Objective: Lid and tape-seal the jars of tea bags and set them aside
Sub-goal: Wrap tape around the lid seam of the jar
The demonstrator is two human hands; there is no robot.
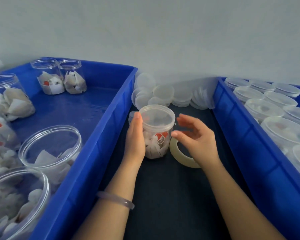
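A clear jar of tea bags (pixel 157 141) stands upright on the dark mat between two blue bins, with a translucent lid (pixel 156 116) sitting on its mouth. My left hand (pixel 135 137) wraps around the jar's left side, thumb up at the lid's edge. My right hand (pixel 197 137) hovers just right of the jar, fingers spread and curved, holding nothing; its thumb tip is close to the jar wall. A roll of clear tape (pixel 180 155) lies flat on the mat under my right hand, touching the jar's right base.
The left blue bin (pixel 100 135) holds several open jars of tea bags (pixel 50 148). The right blue bin (pixel 239 135) holds several lidded jars (pixel 265 108). Loose lids (pixel 163 94) are piled against the wall behind the jar. A bracelet circles my left wrist.
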